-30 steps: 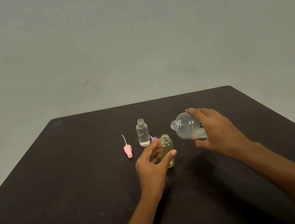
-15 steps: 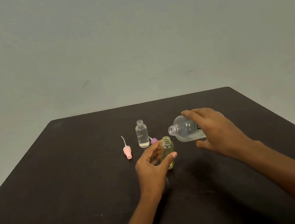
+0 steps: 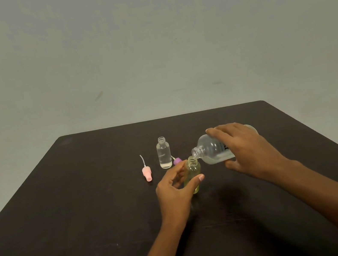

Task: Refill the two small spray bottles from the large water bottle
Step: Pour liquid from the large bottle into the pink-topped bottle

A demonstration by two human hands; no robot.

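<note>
Yellow-tinted small plastic spray bottle (image 3: 192,174) stands on dark table (image 3: 87,210), gripped by left hand (image 3: 175,191); right hand (image 3: 248,152) grips tilted large clear water bottle (image 3: 211,150) w/ mouth just beside neck—misaligned pour could spill.

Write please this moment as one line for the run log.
phase: pouring | right hand: tilts large water bottle | left hand: steadies yellow spray bottle | clear spray bottle: uncapped
</note>
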